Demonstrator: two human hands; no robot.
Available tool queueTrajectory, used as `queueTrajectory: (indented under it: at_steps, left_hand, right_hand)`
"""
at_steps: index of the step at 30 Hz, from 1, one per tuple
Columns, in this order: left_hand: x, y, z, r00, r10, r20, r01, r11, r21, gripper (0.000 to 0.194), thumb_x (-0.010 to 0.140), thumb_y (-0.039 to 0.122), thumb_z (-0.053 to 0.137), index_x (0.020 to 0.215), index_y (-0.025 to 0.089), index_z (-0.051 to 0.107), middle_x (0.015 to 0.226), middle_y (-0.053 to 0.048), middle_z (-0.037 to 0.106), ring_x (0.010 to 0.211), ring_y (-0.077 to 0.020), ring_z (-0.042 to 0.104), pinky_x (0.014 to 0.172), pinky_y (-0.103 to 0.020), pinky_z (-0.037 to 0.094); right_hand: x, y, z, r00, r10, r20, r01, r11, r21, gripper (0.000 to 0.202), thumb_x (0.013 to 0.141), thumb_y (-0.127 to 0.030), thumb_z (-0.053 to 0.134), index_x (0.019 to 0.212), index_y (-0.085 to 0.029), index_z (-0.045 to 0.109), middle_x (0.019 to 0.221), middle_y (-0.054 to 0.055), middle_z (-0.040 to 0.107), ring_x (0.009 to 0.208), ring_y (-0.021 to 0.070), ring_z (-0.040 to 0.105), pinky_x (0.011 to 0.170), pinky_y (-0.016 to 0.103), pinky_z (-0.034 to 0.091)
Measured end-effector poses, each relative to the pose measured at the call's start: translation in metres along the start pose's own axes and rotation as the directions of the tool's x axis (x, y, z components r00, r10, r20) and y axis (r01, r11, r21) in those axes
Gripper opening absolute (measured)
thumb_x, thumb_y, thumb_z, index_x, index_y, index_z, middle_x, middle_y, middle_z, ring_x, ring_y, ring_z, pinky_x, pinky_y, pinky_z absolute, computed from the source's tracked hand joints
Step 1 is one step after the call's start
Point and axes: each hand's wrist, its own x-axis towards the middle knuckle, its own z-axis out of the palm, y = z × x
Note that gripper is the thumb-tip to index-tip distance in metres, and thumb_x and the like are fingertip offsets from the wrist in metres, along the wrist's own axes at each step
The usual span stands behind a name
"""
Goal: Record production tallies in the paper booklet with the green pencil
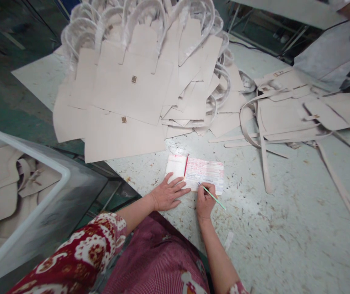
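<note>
- One open booklet lies on the table, near middle.
- Left hand: fingers spread, grasping nothing, resting at the booklet's near left corner.
- Right hand: fingers pinched around a thin green pen, tip at the page.
- Far left: piled beige bag pieces.

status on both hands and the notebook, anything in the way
Left hand spread at near left corner of notebook. Right hand gripping green pen, tip at right page. Pale bag pieces piled beyond, none covering it.
</note>
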Motion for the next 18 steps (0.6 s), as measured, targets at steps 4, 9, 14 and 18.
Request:
queueTrajectory:
  at_steps: [4,9,14,18]
  left_hand:
    - [0.0,0.0004,0.0002,1.0,0.001,-0.014,-0.001,1.0,-0.002,0.053,0.086,0.043,0.038,0.137,0.029,0.027,0.133,-0.006,0.044,0.13,-0.0274,0.025,0.106,-0.057,0.005]
    - [0.0002,0.0003,0.0015,1.0,-0.001,-0.015,0.001,1.0,0.018,0.054,0.086,0.043,0.038,0.137,0.029,0.027,0.132,-0.005,0.044,0.129,-0.0275,0.027,0.106,-0.058,0.008]
    - [0.0005,-0.0001,0.0023,1.0,-0.004,-0.01,0.004,1.0,0.007,0.052,0.086,0.043,0.037,0.136,0.028,0.029,0.133,-0.005,0.044,0.13,-0.0272,0.025,0.106,-0.058,0.005]
    - [0.0002,-0.0004,0.0024,1.0,-0.005,0.007,0.005,1.0,-0.028,0.052,0.087,0.043,0.034,0.136,0.028,0.027,0.134,-0.006,0.043,0.13,-0.0264,0.023,0.106,-0.058,0.004]
  right_hand:
    - [0.0,-0.0015,-0.0001,1.0,-0.01,0.019,0.01,1.0,-0.011,0.014,0.08,-0.026,0.047,0.073,-0.016,0.054,0.066,-0.001,0.053,0.058,0.012,0.047,0.058,0.024,0.04]
    - [-0.001,-0.0026,0.0,0.997,-0.032,0.071,0.035,0.998,-0.049,0.012,0.078,-0.025,0.049,0.071,-0.017,0.055,0.064,-0.003,0.053,0.057,0.012,0.046,0.059,0.025,0.038]
    - [-0.0017,-0.0022,0.0007,0.993,-0.05,0.105,0.056,0.997,-0.054,0.013,0.078,-0.026,0.049,0.07,-0.017,0.055,0.064,-0.002,0.053,0.059,0.0128,0.048,0.062,0.025,0.039]
    - [-0.0011,-0.0002,0.0007,0.997,-0.027,0.074,0.029,0.999,-0.034,0.013,0.08,-0.026,0.048,0.073,-0.017,0.055,0.066,-0.002,0.054,0.059,0.0124,0.048,0.061,0.025,0.039]
